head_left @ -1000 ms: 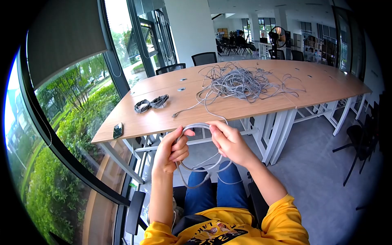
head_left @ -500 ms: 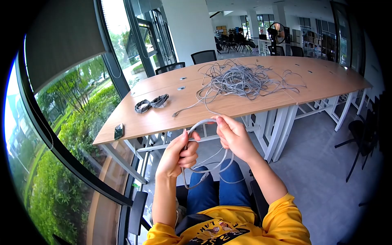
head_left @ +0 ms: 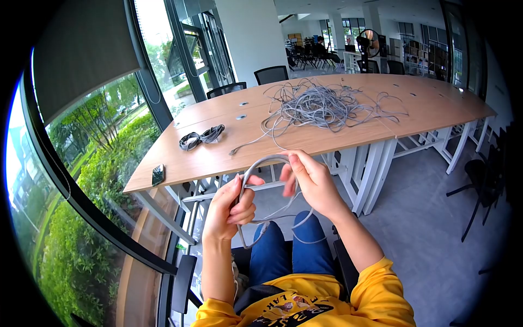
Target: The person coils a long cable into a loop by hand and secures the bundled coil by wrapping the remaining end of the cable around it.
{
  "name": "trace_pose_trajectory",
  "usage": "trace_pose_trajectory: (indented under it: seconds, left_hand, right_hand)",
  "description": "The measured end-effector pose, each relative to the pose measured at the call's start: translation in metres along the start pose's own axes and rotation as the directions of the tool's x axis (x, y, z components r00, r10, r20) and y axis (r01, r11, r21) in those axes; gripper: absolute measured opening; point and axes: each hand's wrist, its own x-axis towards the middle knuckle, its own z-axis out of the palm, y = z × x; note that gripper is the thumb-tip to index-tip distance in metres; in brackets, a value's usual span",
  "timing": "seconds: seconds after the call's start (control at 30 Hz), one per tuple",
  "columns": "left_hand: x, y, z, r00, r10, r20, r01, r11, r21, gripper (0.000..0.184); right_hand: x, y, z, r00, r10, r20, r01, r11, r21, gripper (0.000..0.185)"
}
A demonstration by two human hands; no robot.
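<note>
Between my hands, above my lap, hangs a looped grey cable (head_left: 265,159). My left hand (head_left: 227,209) is closed around the loop's left side, thumb up along it. At the top right of the loop my right hand (head_left: 311,182) pinches the cable between thumb and index finger; its other fingers are loose and slightly blurred. Slack turns of the cable droop over my knees. One strand runs from my right hand up to the tangled pile of grey cables (head_left: 321,106) on the table.
On the wooden table (head_left: 218,162) lie a tied cable bundle (head_left: 201,137) and a dark phone (head_left: 158,174) near the left edge. Office chairs (head_left: 271,74) stand behind it, with a fan (head_left: 369,43) and a seated person (head_left: 321,48) farther back. Large windows line the left.
My hands have moved slightly apart and up, widening the cable's arc. The lower fingers of my right hand have loosened from their curl. The pile on the table looks the same.
</note>
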Motion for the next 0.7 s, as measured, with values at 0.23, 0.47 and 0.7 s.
trace_pose_trajectory:
  seconds: [0.23,0.47,0.7]
  left_hand:
    - [0.003,-0.013,-0.007,0.977,0.107,0.184,-0.012,0.892,-0.452,0.051]
    - [0.005,-0.015,0.001,0.961,0.137,0.242,-0.001,0.872,-0.489,0.055]
    - [0.002,-0.012,0.016,0.968,0.122,0.219,-0.064,0.966,-0.252,0.054]
  right_hand:
    - [0.004,0.009,0.007,0.995,0.009,0.095,-0.026,0.985,0.173,0.035]
    - [-0.002,0.016,0.015,0.997,0.069,-0.036,-0.065,0.994,0.083,0.027]
    - [-0.001,0.016,0.022,0.995,-0.003,-0.099,-0.001,0.999,-0.043,0.025]
